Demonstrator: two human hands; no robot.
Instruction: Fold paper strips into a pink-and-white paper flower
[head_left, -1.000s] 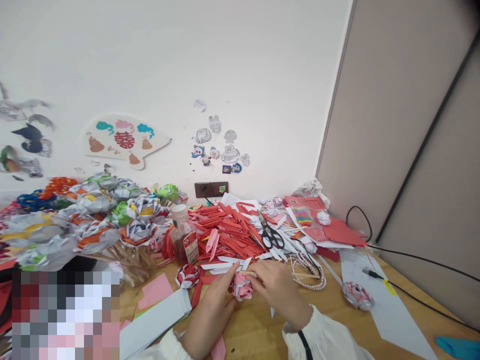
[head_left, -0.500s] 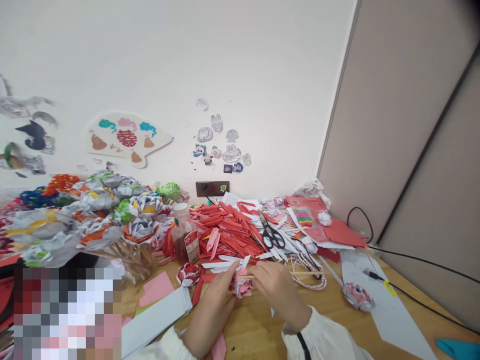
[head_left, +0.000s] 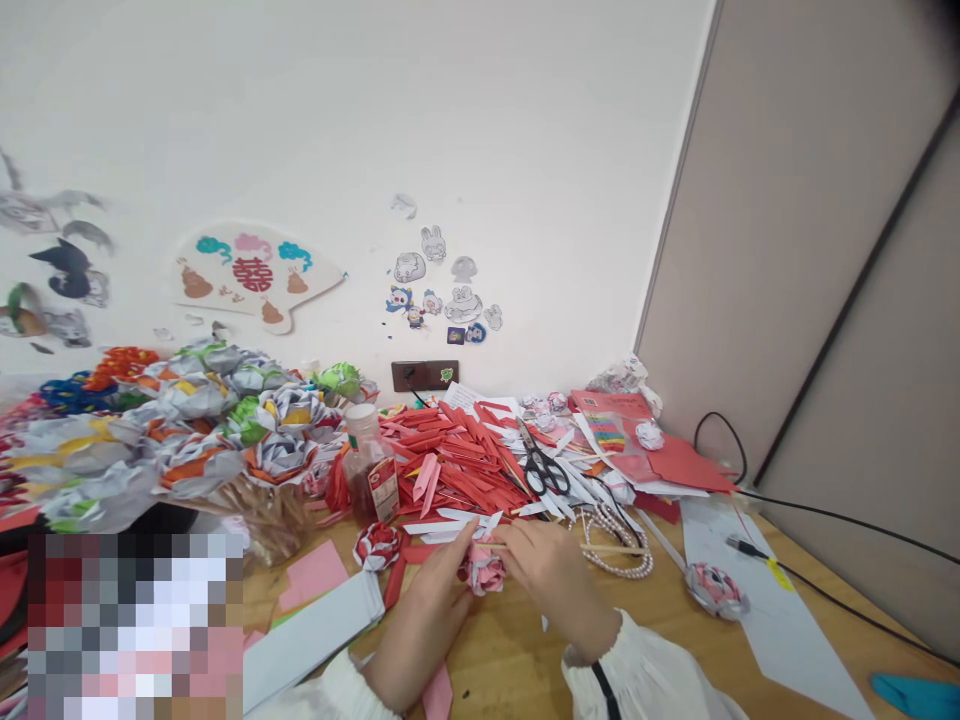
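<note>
My left hand (head_left: 431, 612) is closed around the left side of a pink paper flower (head_left: 486, 575), low over the table. On the flower's other side, my right hand (head_left: 553, 570) pinches a thin wooden stick (head_left: 619, 549). The stick lies nearly level, its left end against the flower and its right end sticking out past my hand. Whether that end goes into the paper I cannot tell. A red and white paper flower (head_left: 377, 547) rests left of my hands. Folded red paper strips (head_left: 457, 455) and white ones (head_left: 442, 525) are heaped just beyond.
Black scissors (head_left: 545, 470) and a bead string (head_left: 641, 570) lie behind my right hand. A jar (head_left: 367, 470) stands near a large bunch of paper flowers (head_left: 202, 420). White paper sheets (head_left: 319, 635) are at left, another paper flower (head_left: 716, 590) and a cable (head_left: 825, 600) at right.
Both hands stay almost in place on the flower and stick. My right hand has shifted very slightly, and a little less of the stick's left end shows across the flower.
</note>
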